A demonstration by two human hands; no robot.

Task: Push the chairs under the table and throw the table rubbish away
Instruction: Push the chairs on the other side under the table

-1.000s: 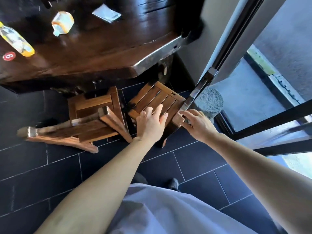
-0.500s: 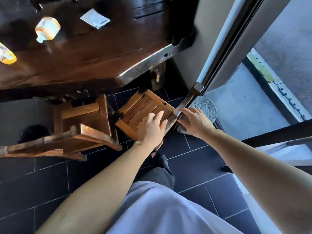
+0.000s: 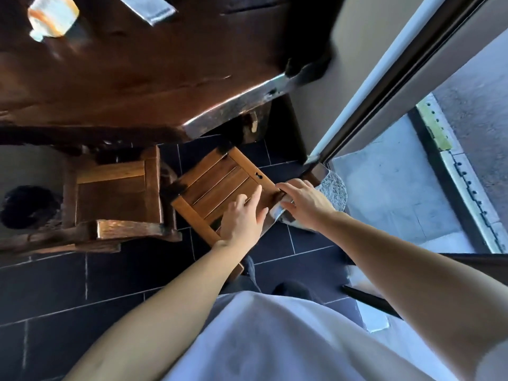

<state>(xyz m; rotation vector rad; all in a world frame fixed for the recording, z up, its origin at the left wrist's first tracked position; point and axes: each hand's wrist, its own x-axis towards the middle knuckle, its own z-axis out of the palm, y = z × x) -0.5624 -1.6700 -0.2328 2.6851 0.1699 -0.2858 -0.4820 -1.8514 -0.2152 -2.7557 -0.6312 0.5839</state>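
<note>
Head view: 2 bare hands press on a slatted chair at the corner of the dark table — the left hand flat and open on the seat, the right hand curled over its far edge. Its front sits just short of the tabletop. A second chair is partly tucked just beside it. A bottle and a wrapper lie on the table. Likely risk — the chair snagging the table leg or the neighbouring chair.
</note>
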